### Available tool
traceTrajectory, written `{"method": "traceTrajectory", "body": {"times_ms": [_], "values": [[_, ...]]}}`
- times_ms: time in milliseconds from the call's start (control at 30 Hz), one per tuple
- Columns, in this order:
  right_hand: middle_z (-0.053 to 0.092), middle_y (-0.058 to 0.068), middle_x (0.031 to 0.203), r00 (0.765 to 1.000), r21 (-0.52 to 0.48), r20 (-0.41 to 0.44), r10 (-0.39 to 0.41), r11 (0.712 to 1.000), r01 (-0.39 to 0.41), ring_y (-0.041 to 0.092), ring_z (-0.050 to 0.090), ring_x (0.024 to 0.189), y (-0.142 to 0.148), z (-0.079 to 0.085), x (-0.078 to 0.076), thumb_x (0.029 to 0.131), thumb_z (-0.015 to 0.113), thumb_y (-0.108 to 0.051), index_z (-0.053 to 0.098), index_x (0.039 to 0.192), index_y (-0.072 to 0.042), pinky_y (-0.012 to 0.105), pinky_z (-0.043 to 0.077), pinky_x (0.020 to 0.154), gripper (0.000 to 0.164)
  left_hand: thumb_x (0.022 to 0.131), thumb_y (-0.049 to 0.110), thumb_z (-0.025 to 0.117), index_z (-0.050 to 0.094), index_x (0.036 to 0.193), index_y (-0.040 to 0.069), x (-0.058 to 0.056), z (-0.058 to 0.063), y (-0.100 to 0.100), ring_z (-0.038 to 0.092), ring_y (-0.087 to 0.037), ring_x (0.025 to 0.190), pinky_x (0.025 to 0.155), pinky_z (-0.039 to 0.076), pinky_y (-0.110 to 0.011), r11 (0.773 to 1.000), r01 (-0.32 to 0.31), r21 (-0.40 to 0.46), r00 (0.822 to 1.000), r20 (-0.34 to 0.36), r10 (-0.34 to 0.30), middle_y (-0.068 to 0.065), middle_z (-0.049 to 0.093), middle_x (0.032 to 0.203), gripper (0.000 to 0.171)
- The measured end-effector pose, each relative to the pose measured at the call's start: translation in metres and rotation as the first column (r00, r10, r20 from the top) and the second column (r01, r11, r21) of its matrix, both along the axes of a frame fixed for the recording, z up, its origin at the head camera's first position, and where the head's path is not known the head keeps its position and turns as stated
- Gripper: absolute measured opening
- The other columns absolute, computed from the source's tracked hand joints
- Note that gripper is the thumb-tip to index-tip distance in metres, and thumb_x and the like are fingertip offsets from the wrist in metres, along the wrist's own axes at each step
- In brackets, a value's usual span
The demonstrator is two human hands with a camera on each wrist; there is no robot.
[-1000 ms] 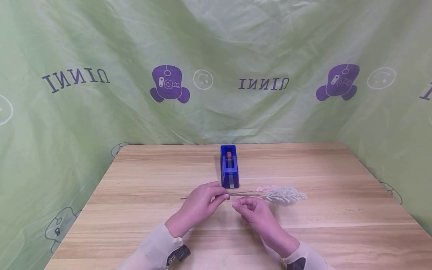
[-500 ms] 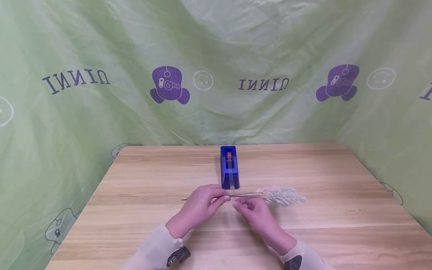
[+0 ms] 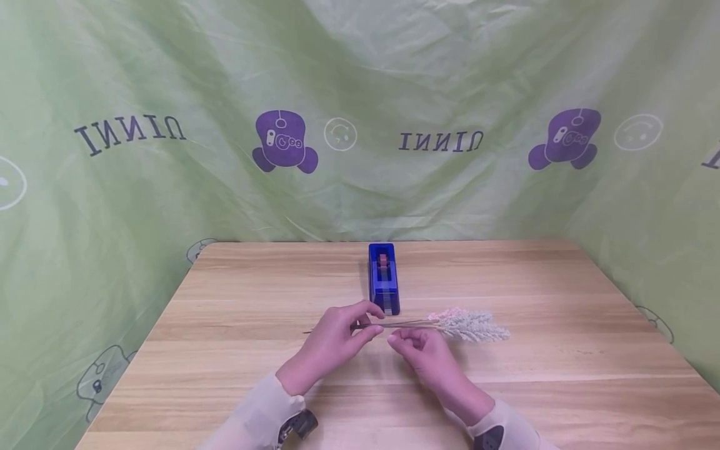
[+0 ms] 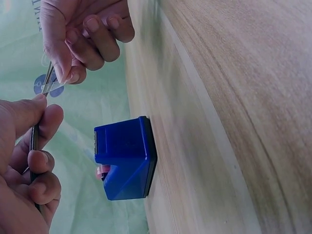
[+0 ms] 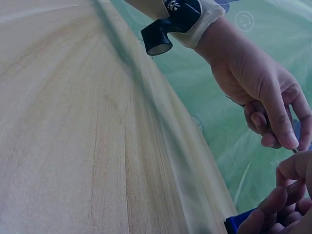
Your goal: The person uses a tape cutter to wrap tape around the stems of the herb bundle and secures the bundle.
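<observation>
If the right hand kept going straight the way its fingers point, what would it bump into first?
Probably the left hand, though the flower stems it holds might come first; depth there is unclear.

flipped letters "inniu" (image 3: 441, 141) on the green backdrop (image 3: 360, 200)

Pale cream sleeves (image 3: 250, 409), ribbed at the cuff (image 5: 209, 23), and black wrist cameras (image 5: 187, 18), one with a white marking (image 5: 174, 5)
</observation>
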State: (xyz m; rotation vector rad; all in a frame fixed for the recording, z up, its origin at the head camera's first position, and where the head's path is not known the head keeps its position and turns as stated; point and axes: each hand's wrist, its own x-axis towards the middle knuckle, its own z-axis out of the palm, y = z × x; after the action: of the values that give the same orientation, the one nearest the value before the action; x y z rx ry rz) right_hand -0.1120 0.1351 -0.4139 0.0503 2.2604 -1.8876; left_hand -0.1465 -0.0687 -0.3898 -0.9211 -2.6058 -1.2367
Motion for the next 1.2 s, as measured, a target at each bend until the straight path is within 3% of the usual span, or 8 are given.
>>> {"method": "traceTrajectory", "body": {"times_ms": [333, 767, 1033, 1200], "values": [[0.046, -0.007, 0.062, 1.000, -0.004, 0.007, -0.007, 1.000, 0.007, 0.005, 0.039, 0.057, -0.0010, 0.0001, -0.0020, 0.097, 0.073, -0.022, 0.070, 0.114, 0.006, 0.020, 0.036, 0.056, 0.033, 0.098, 0.016, 0.073, 0.079, 0.112, 0.015, 0.0010, 0.0011, -0.0012, 0.048, 0.003, 0.062, 0.057, 0.048, -0.019, 0.999, 0.036, 0.038, 0.999, -0.001, -0.036, 0.001, 0.080, 0.098, 0.015], [0.048, -0.006, 0.062, 0.999, -0.012, 0.009, -0.042, 0.999, 0.042, 0.005, 0.040, 0.056, -0.0023, 0.0011, 0.0013, 0.098, 0.071, -0.022, 0.068, 0.125, 0.007, 0.020, 0.036, 0.054, 0.039, 0.098, 0.016, 0.073, 0.080, 0.109, 0.017, -0.0005, 0.0026, -0.0018, 0.047, 0.001, 0.063, 0.058, 0.047, -0.020, 1.000, 0.020, 0.016, 1.000, -0.009, -0.020, 0.003, 0.079, 0.094, 0.013], [0.063, -0.001, 0.075, 0.996, -0.022, 0.035, -0.084, 0.996, 0.084, 0.007, 0.043, 0.057, -0.0023, 0.0037, 0.0037, 0.099, 0.070, -0.019, 0.069, 0.125, 0.004, 0.021, 0.037, 0.052, 0.035, 0.098, 0.016, 0.073, 0.080, 0.109, 0.018, -0.0015, 0.0018, -0.0018, 0.046, 0.001, 0.062, 0.057, 0.046, -0.020, 1.000, 0.025, 0.017, 1.000, -0.009, -0.025, 0.003, 0.079, 0.095, 0.013], [0.067, 0.002, 0.084, 0.996, -0.058, 0.044, -0.082, 0.995, 0.085, 0.008, 0.048, 0.063, -0.0020, 0.0041, 0.0045, 0.099, 0.068, -0.016, 0.068, 0.128, 0.005, 0.021, 0.041, 0.058, 0.036, 0.098, 0.015, 0.073, 0.079, 0.108, 0.018, -0.0017, 0.0022, -0.0014, 0.045, 0.001, 0.059, 0.056, 0.045, -0.020, 0.999, 0.028, 0.018, 1.000, -0.001, -0.028, 0.003, 0.079, 0.094, 0.013]]}}
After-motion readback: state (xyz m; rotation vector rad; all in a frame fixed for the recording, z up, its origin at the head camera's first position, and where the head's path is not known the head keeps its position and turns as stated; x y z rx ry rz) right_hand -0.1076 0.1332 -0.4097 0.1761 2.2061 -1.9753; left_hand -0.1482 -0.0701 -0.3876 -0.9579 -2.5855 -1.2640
